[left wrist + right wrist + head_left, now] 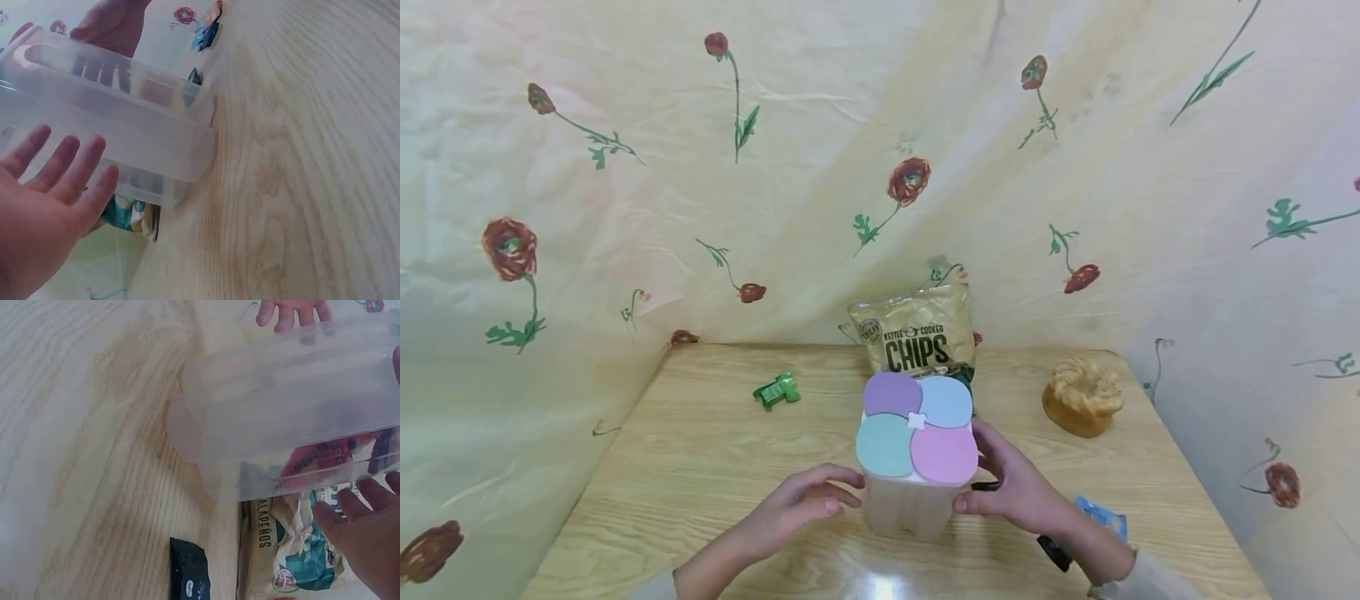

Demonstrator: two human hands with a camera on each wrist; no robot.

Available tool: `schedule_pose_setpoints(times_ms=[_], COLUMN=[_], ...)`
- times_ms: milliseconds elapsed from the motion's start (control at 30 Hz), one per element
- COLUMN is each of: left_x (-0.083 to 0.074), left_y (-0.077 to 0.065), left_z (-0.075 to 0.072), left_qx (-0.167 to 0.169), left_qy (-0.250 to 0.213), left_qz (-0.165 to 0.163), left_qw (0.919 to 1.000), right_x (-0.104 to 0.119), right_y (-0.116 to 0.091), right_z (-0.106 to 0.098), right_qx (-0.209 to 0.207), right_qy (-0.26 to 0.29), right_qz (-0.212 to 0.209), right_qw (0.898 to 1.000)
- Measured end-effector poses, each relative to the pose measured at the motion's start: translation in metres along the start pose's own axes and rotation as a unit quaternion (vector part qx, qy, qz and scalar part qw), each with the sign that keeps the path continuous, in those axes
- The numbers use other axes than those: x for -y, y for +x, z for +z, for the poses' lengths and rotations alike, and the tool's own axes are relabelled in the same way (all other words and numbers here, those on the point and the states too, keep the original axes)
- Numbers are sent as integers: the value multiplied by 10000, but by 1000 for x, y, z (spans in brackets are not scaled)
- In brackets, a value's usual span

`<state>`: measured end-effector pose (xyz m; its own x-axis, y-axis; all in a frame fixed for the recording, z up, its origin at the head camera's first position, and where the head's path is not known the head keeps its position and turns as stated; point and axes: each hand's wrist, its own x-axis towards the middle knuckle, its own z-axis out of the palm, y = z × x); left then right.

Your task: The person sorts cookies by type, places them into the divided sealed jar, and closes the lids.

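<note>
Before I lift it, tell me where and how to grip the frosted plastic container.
Likely best: grip the tall, frosted plastic container by opposite side walls, below its four-petalled pastel lid, from left and right. The long walls give room; the gold foil chip bag stands behind.

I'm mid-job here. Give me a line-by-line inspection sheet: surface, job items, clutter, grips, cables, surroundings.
Surface: wood-grain table, light glare at the near edge.
Job items: translucent container, topped by a four-coloured lid; whether its base touches down is unclear.
Clutter: chips bag behind the container; green packet far left; ring-shaped bread far right; blue packet and black packet near right.
Grips: left grip has fingers spread beside the container; right grip is at its right side, firmness of contact unclear.
Cables: nothing seen.
Surroundings: flower-printed cloth behind and on both sides.
</note>
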<state>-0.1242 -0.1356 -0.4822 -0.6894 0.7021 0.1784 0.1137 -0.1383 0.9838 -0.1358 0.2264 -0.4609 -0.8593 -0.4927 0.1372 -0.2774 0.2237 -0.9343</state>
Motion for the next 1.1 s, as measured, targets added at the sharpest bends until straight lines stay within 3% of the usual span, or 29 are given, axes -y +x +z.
schedule_pose_setpoints(times_ms=[100,233,367,500,833,1100], left_x=[5,-1,-11,-14,-19,-21], left_y=[7,21,35,47,55,56], left_z=[-2,-6,-12,-17,-14,-12], left_qx=[-393,-881,-795,-582,-358,-471], left_qy=[658,1503,1858,2001,1786,1803], left_qz=[107,85,203,430,221,42], left_qw=[9970,9847,9792,9771,9830,9825], right_x=[-2,-2,-3,-5,0,14], right_y=[2,5,6,7,5,-2], right_z=[-3,-5,-5,-6,-7,-11], right_qx=[64,113,160,186,196,31], right_qy=[-21,2,31,59,-158,-464], right_qz=[-120,-189,-255,-308,-322,-181], right_qw=[9999,9998,9995,9993,9992,9988])
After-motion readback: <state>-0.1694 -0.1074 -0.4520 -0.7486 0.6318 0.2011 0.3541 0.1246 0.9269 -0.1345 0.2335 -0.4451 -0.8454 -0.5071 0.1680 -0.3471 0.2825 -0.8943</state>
